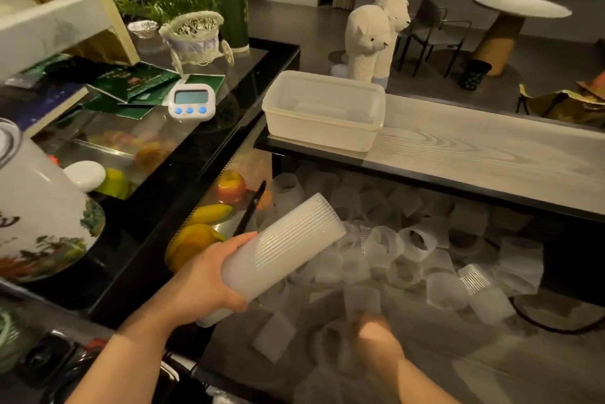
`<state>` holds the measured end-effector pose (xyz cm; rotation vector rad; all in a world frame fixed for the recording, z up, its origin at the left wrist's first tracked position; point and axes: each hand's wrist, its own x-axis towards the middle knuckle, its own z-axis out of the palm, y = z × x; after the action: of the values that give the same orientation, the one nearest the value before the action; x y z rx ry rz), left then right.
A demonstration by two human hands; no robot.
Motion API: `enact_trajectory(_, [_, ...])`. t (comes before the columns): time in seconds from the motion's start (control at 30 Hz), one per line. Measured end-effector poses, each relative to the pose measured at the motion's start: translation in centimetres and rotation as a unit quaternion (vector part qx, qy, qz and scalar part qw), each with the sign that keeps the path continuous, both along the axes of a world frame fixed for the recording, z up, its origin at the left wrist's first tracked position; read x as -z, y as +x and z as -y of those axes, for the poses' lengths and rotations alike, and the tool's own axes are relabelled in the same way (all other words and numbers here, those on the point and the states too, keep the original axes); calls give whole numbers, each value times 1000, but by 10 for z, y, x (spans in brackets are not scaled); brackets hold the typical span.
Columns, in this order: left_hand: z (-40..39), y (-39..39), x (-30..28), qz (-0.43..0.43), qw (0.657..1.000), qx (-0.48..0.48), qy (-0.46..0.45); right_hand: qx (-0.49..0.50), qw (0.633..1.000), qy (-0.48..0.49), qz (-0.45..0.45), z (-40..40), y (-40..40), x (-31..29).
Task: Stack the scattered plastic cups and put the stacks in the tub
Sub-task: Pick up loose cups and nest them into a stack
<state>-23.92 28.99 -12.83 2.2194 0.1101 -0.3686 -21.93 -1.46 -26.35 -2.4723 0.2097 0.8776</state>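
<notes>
Left hand (209,276) grips the tilted cup stack (281,246); right hand (376,335) blurred, grip unclear

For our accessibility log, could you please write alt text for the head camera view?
A person's left hand holds a long stack of nested cups over a lower counter strewn with loose plastic cups, while the blurred right hand reaches among them. An empty translucent tub sits on the wooden shelf above.

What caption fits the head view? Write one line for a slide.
Left hand grips a stack of nested cups above scattered cups; plastic tub waits.
</notes>
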Motion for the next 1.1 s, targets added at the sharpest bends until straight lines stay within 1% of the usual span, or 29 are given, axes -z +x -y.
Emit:
enact_trajectory(0.07, [-2,-1,1,-6,1000,-2,3,45,998,28,31,9,20,-12])
enact_trajectory(0.1, [-2,0,2,-8,1000,-3,3,78,993,61,69,13,28,-24])
enact_trajectory(0.13, [-2,0,3,-7,1000,-2,3,132,979,122,101,17,36,-40])
enact_trajectory(0.2, [-1,1,3,-8,1000,5,2,225,930,259,132,21,49,-79])
enact_trajectory(0.27, [0,3,2,-12,1000,14,-4,251,888,354,149,25,63,-109])
enact_trajectory(0.33, [1,4,1,-18,999,27,-14,241,869,395,177,24,72,-135])
enact_trajectory(0.4, [3,4,1,-28,999,41,-19,236,864,396,201,22,79,-151])
enact_trajectory(0.43, [5,4,-1,-33,998,47,-21,226,868,394,202,21,82,-156])
enact_trajectory(0.57, [7,6,-6,-45,996,64,-32,111,915,343,183,4,80,-165])
enact_trajectory(0.6, [8,6,-8,-44,996,66,-35,98,921,328,188,1,80,-166])
enact_trajectory(0.7, [9,7,-11,-43,996,65,-49,108,917,319,215,7,87,-175])
enact_trajectory(0.77, [9,4,-11,-47,995,63,-58,90,926,299,214,15,95,-176])
enact_trajectory(0.83, [11,2,-11,-49,995,61,-62,28,941,275,197,10,94,-178])
enact_trajectory(0.9, [11,0,-9,-40,996,52,-61,-34,936,283,208,-4,90,-175])
enact_trajectory(0.93, [10,-1,-8,-30,997,42,-60,-32,927,309,210,-14,88,-172])
enact_trajectory(0.97, [9,-1,-7,-20,997,27,-63,14,917,352,188,-24,85,-165])
enact_trajectory(1.0, [7,-2,-7,-9,998,12,-66,67,898,400,168,-30,80,-155])
enact_trajectory(1.03, [6,-3,-6,2,998,0,-69,138,884,423,141,-38,73,-143])
enact_trajectory(1.07, [6,-4,-6,10,997,-11,-72,190,888,396,134,-48,68,-125])
enact_trajectory(1.1, [6,-5,-5,13,997,-22,-78,178,914,334,144,-61,59,-104])
